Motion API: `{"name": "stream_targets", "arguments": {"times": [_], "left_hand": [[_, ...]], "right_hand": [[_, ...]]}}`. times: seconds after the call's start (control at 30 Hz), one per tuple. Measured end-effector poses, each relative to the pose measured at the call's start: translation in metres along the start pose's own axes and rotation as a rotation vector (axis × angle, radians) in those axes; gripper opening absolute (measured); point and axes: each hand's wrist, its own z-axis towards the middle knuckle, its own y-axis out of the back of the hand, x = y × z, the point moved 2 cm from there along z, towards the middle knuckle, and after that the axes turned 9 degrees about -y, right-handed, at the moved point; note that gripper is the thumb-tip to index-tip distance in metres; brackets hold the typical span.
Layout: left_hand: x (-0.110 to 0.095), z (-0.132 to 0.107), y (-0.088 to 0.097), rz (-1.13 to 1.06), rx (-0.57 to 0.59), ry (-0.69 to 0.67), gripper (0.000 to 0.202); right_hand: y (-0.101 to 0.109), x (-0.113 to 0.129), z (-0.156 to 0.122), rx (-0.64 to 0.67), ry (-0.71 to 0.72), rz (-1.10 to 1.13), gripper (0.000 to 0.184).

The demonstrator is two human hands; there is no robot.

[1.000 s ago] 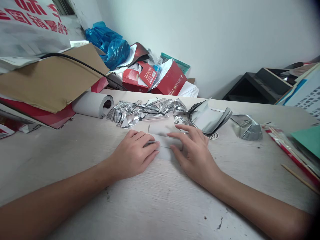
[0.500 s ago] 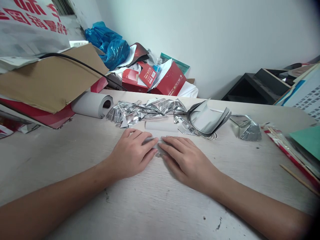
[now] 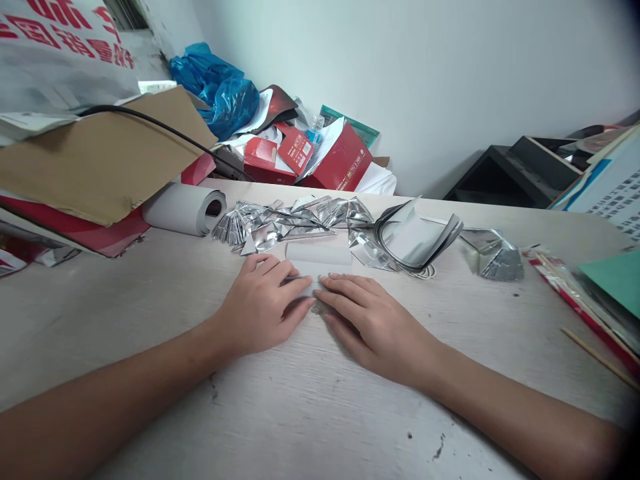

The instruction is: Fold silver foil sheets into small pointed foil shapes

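A second ago the right hand [image 3: 375, 320] was raised with fingers spread; now it lies low, fingers together, on the near part of the white paper [image 3: 320, 255], its fingertips closer to the left hand's [image 3: 260, 303]. The paper has slid slightly left, and the foil piece [image 3: 370, 251] formerly behind the right hand shows more fully

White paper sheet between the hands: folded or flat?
Partly folded: sheet shows a crease between left hand and right hand; far edge curls up.

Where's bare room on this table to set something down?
Bare table on the near side, between the forearms; another patch between the left hand and the paper roll. It's crowded beyond the right hand, with silver pieces and curled sheets.
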Motion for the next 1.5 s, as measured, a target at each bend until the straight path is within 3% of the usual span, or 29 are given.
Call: {"name": "stream_targets", "arguments": {"times": [0.37,0.57,0.7,0.97,1.1,1.3,1.5], "left_hand": [[0.0,0.001,0.001,-0.113,-0.003,-0.032,0.029],[0.006,-0.001,-0.004,-0.136,-0.056,-0.014,0.019],[0.009,0.0,-0.006,-0.161,-0.082,0.029,0.018],[0.015,0.002,-0.005,-0.231,-0.136,0.175,0.025],[0.017,0.002,-0.006,-0.284,-0.118,0.246,0.03],[0.018,0.002,-0.006,-0.321,-0.09,0.292,0.035],[0.012,0.0,-0.005,-0.207,-0.098,0.182,0.025]], "right_hand": [[-0.002,-0.007,0.0,-0.027,-0.063,0.059,0.032],[0.003,-0.006,0.002,-0.051,-0.132,0.166,0.032],[0.005,-0.007,0.002,-0.045,-0.163,0.19,0.04],[0.004,-0.014,0.005,-0.095,-0.313,0.261,0.035],[0.005,-0.017,0.006,-0.089,-0.374,0.316,0.041],[0.004,-0.019,0.005,-0.03,-0.394,0.458,0.063],[0.004,-0.017,0.006,-0.022,-0.353,0.449,0.05]]}}
